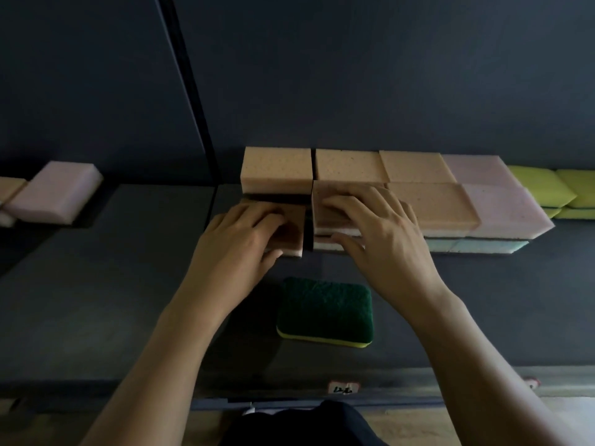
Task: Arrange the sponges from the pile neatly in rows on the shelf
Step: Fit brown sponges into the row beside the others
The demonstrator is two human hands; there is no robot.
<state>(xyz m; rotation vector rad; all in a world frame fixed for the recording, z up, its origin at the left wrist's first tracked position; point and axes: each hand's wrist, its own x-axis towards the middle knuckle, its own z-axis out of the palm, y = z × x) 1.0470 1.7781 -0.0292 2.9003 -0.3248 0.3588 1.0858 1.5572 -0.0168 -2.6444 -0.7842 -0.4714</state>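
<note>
Orange, pink and yellow-green sponges stand in stacked rows [428,185] along the back of the dark shelf [96,300]. My left hand [238,239] grips an orange sponge [294,233] at the left end of the front row, thumb at its near edge. My right hand [380,233] lies over the neighbouring orange stack [328,217], fingers spread on top and thumb against its front. A tall orange stack [277,169] stands just behind my left hand. A dark green scouring sponge with a yellow base [325,312] lies loose on the shelf between my wrists.
A pink sponge [54,191] and an orange one [9,185] lie at the far left beyond a vertical divider [193,101]. The shelf's front edge carries a small label [343,388]. Bare shelf spreads left of my left arm.
</note>
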